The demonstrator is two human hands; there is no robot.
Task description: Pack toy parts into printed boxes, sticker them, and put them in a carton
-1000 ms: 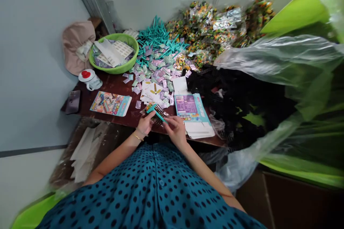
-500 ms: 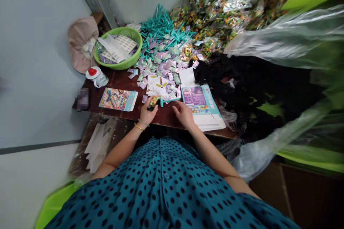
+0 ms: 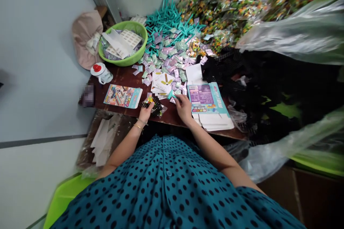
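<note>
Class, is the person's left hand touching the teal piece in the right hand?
Apart: the head view shows a plain gap between the left hand and the teal piece in the right hand.

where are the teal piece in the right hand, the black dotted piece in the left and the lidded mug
Teal piece (image 3: pixel 170 95): head view, its exposed end
Black dotted piece (image 3: pixel 157 108): head view, its uncovered right side
Lidded mug (image 3: pixel 107 76): head view, side of its body

A lidded mug is standing near the tabletop's left edge, with pink fabric showing behind it.
</note>
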